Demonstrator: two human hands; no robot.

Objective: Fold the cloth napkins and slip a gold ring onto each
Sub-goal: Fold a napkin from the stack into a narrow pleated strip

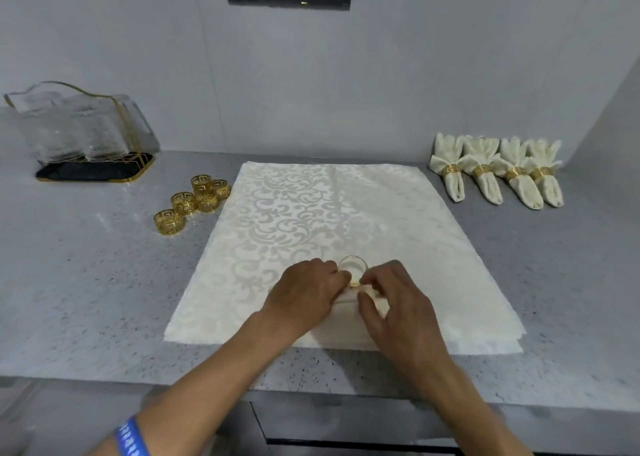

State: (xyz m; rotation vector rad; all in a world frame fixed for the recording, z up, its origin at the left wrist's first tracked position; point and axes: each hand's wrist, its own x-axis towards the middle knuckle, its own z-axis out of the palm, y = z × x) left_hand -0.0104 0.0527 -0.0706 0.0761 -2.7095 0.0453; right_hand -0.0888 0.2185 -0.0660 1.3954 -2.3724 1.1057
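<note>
A stack of flat cream damask napkins [332,220] lies in the middle of the counter. On its near part a folded napkin [346,320] runs between my hands. A gold ring [352,269] stands on edge at the folded napkin's far end. My left hand [304,296] holds the ring by its left side with curled fingers. My right hand [394,303] pinches the cloth between thumb and forefinger at the ring's lower right edge. Whether the cloth has entered the ring is hidden by my fingers.
Several loose gold rings [194,199] sit left of the stack. Several ringed, folded napkins [495,175] lie in a row at the back right. A clear gold-edged holder [83,129] on a dark tray stands back left. The counter's front edge [242,386] runs below my wrists.
</note>
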